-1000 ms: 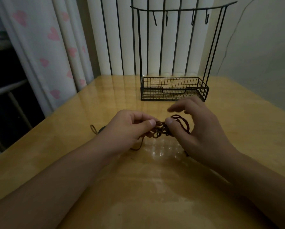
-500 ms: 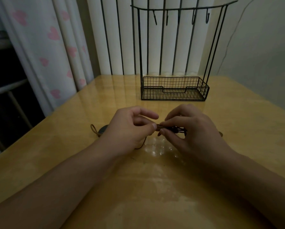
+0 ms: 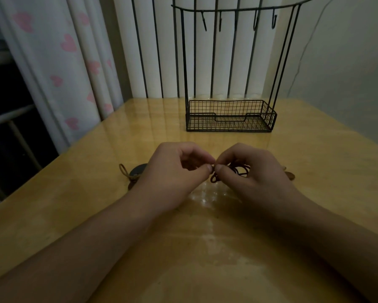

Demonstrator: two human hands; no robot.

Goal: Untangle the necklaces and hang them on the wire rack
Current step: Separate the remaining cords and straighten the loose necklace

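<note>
Pinching the tangle of dark cords (image 3: 240,171) from both sides: left hand (image 3: 175,169) and right hand (image 3: 249,171) are meeting thumb tip to thumb tip just above the table (image 3: 315,204), each with fingers curled in around the cord. Most of the loops are bunching under the right hand's curled fingers; a small loop is hanging just below the two thumbs. The tangle is being held slightly above the tabletop, in front of the rack.

Behind the left hand, a dark round pendant (image 3: 137,170) is lying on the table with a lighter brown cord loop (image 3: 123,170) beside it. At the far side of the right hand, a small brown piece (image 3: 289,174) is peeking out; what it is cannot be told.

Farther back, the wire rack (image 3: 230,115) is standing upright, well apart from the hands, its top bar of hooks (image 3: 238,18) bare. Curtains with pink hearts (image 3: 63,51) are hanging to the left.
</note>
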